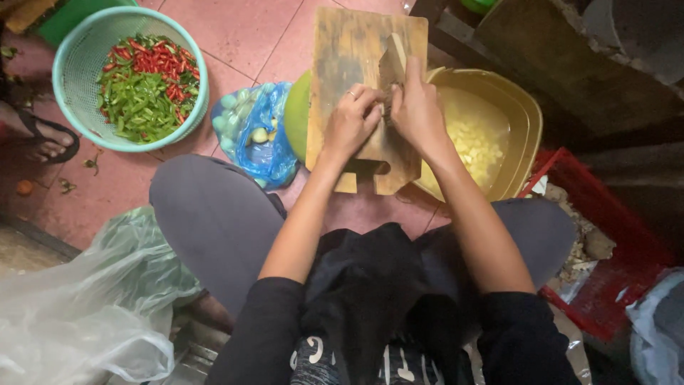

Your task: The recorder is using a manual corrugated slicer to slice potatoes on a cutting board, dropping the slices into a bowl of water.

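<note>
A worn wooden cutting board [356,50] lies on the floor in front of my knees. Over its right side my left hand [351,122] and my right hand [415,110] meet, fingers curled together on a small item I cannot make out. My right hand also grips a knife [392,64] whose wide blade points away from me, with the forefinger laid along its back. A ring shows on my left hand. Right of the board stands a yellow basin [524,121] with water and several peeled pale cloves.
A teal basket [68,57] of red and green chillies sits at the far left. A blue plastic bag [274,153] of pale cloves lies left of the board. A red tray [627,242] of peelings is on the right. Crumpled clear bags [78,306] lie lower left. Someone's sandalled foot [35,139] shows at the left edge.
</note>
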